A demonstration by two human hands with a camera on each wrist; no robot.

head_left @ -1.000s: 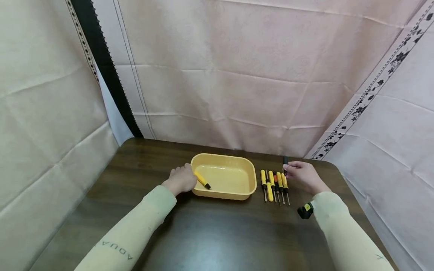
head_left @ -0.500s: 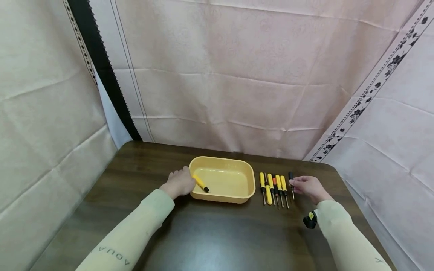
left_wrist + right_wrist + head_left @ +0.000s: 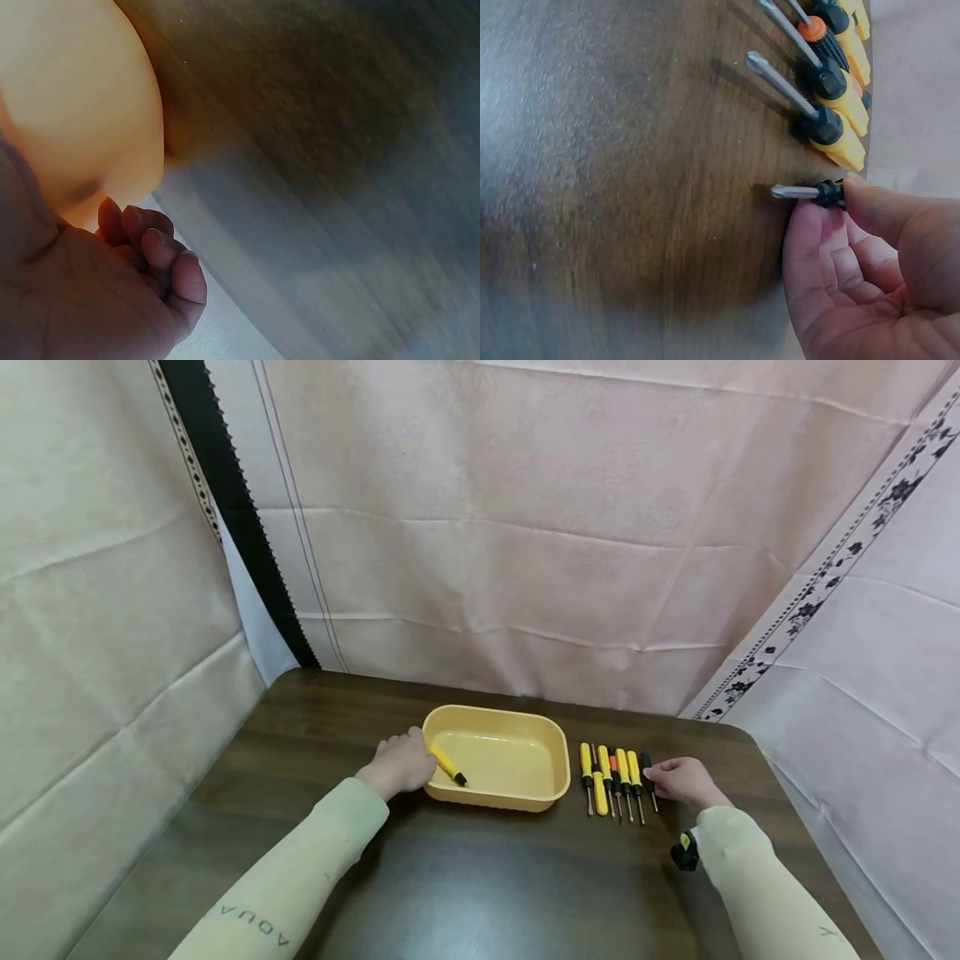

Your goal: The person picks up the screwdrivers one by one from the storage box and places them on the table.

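In the head view my right hand (image 3: 681, 781) pinches a short black screwdriver (image 3: 648, 768) by its handle, at the right end of a row of screwdrivers (image 3: 622, 767). The right wrist view shows thumb and fingers on the black handle, with the metal tip (image 3: 795, 192) pointing away from the palm, close over the table. Most handles in the row are yellow and black; one has an orange part (image 3: 812, 29). My left hand (image 3: 403, 762) grips the left rim of a yellow plastic tray (image 3: 517, 760). Inside lies a yellow tool with a black end (image 3: 447, 765).
Everything stands on a dark brown wooden table (image 3: 480, 877) with rounded far corners. Pale cloth (image 3: 487, 568) hangs behind it and on both sides. A small black device (image 3: 684, 852) is worn on the right wrist.
My right hand has moved the black screwdriver right, past the row's end, then lowered it beside the last yellow one. The left hand and the tray have stayed in place.
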